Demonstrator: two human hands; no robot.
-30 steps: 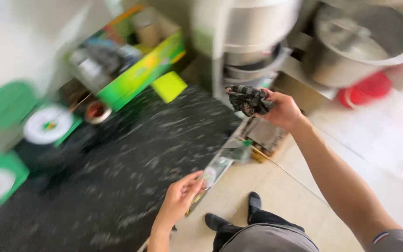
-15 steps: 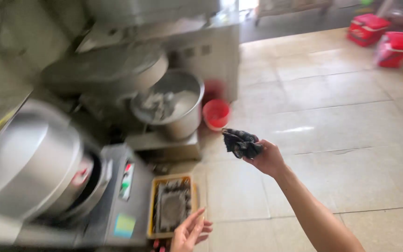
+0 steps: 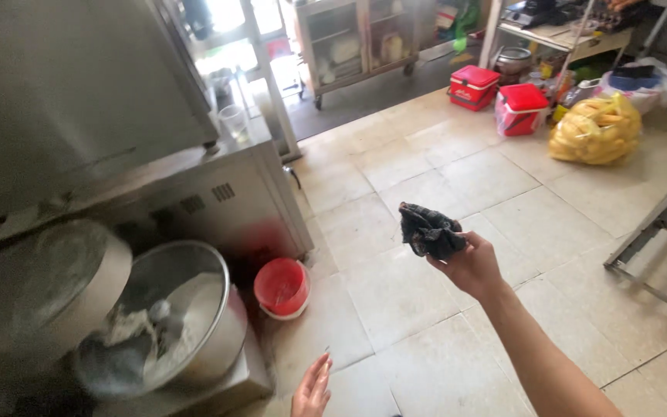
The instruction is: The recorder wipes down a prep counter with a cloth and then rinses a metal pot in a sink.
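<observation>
I see my right hand (image 3: 472, 266) stretched out ahead of me at about the middle of the view, its fingers (image 3: 448, 262) closed around a crumpled dark cloth (image 3: 428, 230). The cloth bunches up above and to the left of the palm, held in the air over the pale tiled floor (image 3: 441, 177), touching nothing else.

My left hand (image 3: 312, 390) shows only at the bottom edge, palm flat and fingers loose and spread, holding nothing. It hangs just to the right of the metal mixing bowl (image 3: 194, 309).

That bowl sits low on the left in a large steel machine (image 3: 218, 201), and it has whitish dough or flour inside. A round metal lid or drum (image 3: 63, 278) lies just to the left of it. A small red bucket (image 3: 282, 288) stands on the floor between the machine and my right hand, close to the machine's base. A clear cup (image 3: 234, 120) rests on top of the machine.

Farther off, at the upper right, two red cooler boxes (image 3: 503, 96) stand side by side on the floor, with a yellow bag of bulky goods (image 3: 594, 130) just to their right. A glass-fronted cabinet on wheels (image 3: 353, 42) stands at the far end.
</observation>
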